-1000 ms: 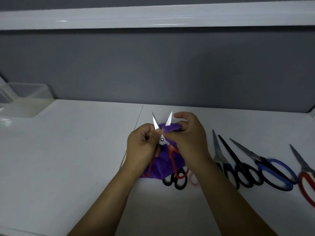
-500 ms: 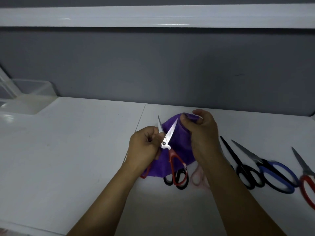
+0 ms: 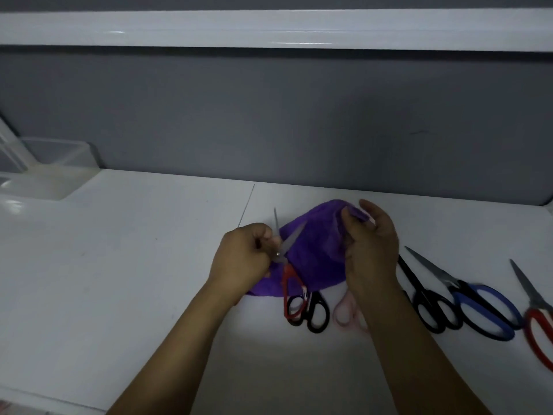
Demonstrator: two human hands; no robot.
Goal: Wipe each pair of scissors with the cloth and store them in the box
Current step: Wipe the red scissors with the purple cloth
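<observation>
My left hand [image 3: 244,259] grips a pair of red-handled scissors [image 3: 288,272] near the pivot, blades parted and pointing away from me. My right hand [image 3: 371,244] pinches the far edge of the purple cloth [image 3: 317,253], which is spread behind and under the blades. On the white table lie more scissors: a black pair [image 3: 311,313] and a pink pair [image 3: 347,313] below the cloth, then a black pair [image 3: 425,298], a blue-handled pair [image 3: 478,307] and a red-handled pair [image 3: 538,322] to the right. A clear plastic box [image 3: 51,172] stands at the far left.
The white table [image 3: 119,265] stretches left toward the box. A grey wall [image 3: 269,115] rises behind it, with a white shelf edge [image 3: 269,31] above. A seam [image 3: 247,205] runs across the table top near my left hand.
My right hand has pulled the cloth off the blade tips and drawn it back and to the right, spreading it. The scissor blades have closed partway. My left hand has stayed in place.
</observation>
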